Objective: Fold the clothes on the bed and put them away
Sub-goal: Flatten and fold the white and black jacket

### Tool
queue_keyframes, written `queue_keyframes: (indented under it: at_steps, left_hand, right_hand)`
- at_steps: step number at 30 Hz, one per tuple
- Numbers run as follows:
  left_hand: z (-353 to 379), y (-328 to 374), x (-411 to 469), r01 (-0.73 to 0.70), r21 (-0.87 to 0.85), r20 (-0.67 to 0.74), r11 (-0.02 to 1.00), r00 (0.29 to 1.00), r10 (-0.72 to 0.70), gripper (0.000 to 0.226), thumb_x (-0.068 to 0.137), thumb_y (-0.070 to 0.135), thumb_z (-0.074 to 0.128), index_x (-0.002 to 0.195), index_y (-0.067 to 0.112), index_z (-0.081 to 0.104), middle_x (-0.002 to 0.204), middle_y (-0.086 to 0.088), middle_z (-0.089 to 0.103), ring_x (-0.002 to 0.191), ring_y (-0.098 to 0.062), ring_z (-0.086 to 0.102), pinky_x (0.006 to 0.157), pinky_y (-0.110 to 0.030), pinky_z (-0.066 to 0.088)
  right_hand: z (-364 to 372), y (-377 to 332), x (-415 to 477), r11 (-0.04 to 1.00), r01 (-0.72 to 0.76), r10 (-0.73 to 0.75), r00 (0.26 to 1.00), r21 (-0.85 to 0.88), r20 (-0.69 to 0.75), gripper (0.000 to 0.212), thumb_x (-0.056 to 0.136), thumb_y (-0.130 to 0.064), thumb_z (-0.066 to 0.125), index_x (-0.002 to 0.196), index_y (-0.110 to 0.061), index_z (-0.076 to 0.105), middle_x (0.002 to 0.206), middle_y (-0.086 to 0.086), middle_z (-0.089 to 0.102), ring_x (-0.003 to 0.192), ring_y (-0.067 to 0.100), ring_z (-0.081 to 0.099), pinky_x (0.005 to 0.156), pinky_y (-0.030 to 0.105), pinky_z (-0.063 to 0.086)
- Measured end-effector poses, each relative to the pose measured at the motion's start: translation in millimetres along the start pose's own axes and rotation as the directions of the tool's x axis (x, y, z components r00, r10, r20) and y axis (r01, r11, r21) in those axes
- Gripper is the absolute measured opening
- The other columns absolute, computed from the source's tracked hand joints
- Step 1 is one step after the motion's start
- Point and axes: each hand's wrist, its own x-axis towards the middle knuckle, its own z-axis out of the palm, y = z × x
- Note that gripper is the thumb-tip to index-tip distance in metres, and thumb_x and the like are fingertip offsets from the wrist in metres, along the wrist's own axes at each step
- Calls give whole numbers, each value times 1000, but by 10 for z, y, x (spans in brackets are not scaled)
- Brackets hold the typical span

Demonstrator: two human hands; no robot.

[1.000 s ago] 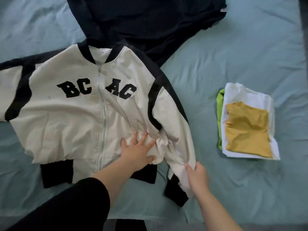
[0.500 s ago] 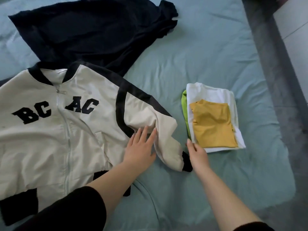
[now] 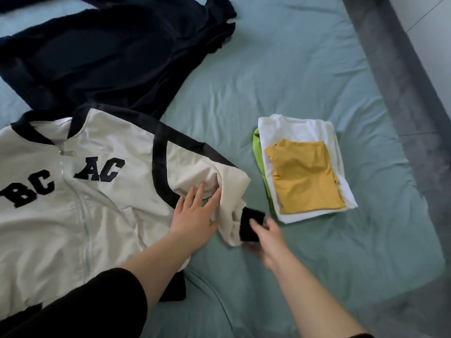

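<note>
Two hands: both mine, low in the middle of the frame, on the jacket's sleeve.
Left hand (image 3: pixel 195 215): open and flat, fingers spread, pressing the cream sleeve (image 3: pixel 227 191) where it doubles back on itself.
Right hand (image 3: pixel 266 235): blurred; my fingers curl around the black cuff (image 3: pixel 250 222) at the sleeve's end, thumb on top, pinching it.
Jacket (image 3: pixel 92 191): cream with black trim and the letters BC AC, lying face up and zipped across the left half of the frame; its hem runs under my left forearm.
Dark garment (image 3: pixel 109 57): navy or black, spread unfolded in the upper left, its lower edge tucked behind the jacket's collar.
Folded pile (image 3: pixel 305 172): right of centre, near the cuff but apart from it; a mustard top over a white one, with a green edge showing underneath.
Bed sheet (image 3: pixel 280 69): pale teal, creased, under everything.
</note>
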Motion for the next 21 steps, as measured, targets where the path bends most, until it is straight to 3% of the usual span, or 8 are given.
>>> queue_keyframes:
  at_steps: [2, 4, 7, 10, 13, 16, 18, 21]
  left_hand:
    - [-65, 16, 18, -13, 9, -1, 1000, 1000, 13, 82, 91, 47, 44, 146, 48, -17, 162, -1, -13, 148, -25, -14, 119, -43, 0]
    - [-168, 32, 62, -37, 26, -18, 999, 999, 38, 81, 91, 46, 44, 148, 46, -14, 162, 1, -15, 148, -24, -17, 118, -43, -4]
    - [-353, 81, 185, -57, 55, -54, 997, 997, 60, 79, 92, 44, 42, 148, 46, -14, 161, 6, -17, 147, -23, -21, 117, -48, -10]
    - [-490, 62, 357, -58, 38, -69, 998, 996, 61, 84, 92, 43, 42, 140, 52, -27, 160, 15, -17, 146, -23, -23, 112, -55, -15]
    - [-490, -48, 561, -51, 26, -39, 998, 998, 52, 88, 92, 45, 43, 136, 55, -31, 158, 17, -22, 146, -24, -24, 111, -61, -12]
    - [-360, -218, 737, -12, 16, 45, 1000, 999, 11, 86, 92, 54, 42, 134, 56, -33, 158, 11, -27, 147, -23, -21, 116, -58, -2]
    - [-255, -343, 798, -1, 15, 89, 1000, 996, 0, 87, 91, 63, 39, 127, 55, -40, 158, 7, -27, 147, -21, -21, 118, -53, 0]
    - [-144, -483, 847, -10, 5, 114, 1000, 993, 10, 82, 88, 72, 31, 123, 58, -41, 159, 7, -25, 146, -17, -23, 119, -50, -2]
  right_hand:
    - [-94, -435, -10, 923, 328, -349, 934, -199, -80, 23, 94, -15, 59, 116, -14, 55, 115, 11, 64, 103, 28, 61, 92, 45, 50]
    - [-293, -997, 8, 741, 522, -615, 780, -423, -115, 27, 95, -23, 56, 121, -18, 54, 114, -2, 61, 104, 20, 58, 89, 33, 46]
    - [-698, -1790, 148, 570, 592, -794, 575, -570, -196, 27, 96, -27, 54, 121, -16, 55, 110, 1, 63, 103, 23, 59, 88, 32, 45]
    - [-971, -2302, 421, 519, 548, -827, 516, -657, -223, 21, 96, -29, 52, 112, -17, 57, 100, 5, 65, 90, 34, 63, 75, 44, 52]
    - [-1013, -2414, 798, 600, 538, -780, 557, -592, -283, 15, 94, -27, 55, 107, -18, 58, 102, 8, 65, 84, 31, 64, 65, 40, 56]
    - [-886, -2134, 1163, 880, 400, -475, 775, -257, -417, 40, 91, -39, 60, 123, -15, 53, 122, 7, 59, 106, 26, 60, 86, 38, 52]
    - [-803, -1898, 1286, 955, 215, -158, 951, 204, -265, 58, 87, -52, 61, 131, -16, 50, 124, 3, 59, 111, 21, 59, 92, 35, 50]
    - [-773, -1644, 1308, 893, 141, -117, 990, 427, -82, 50, 86, -43, 68, 127, -19, 55, 119, 2, 65, 106, 17, 62, 77, 31, 53]
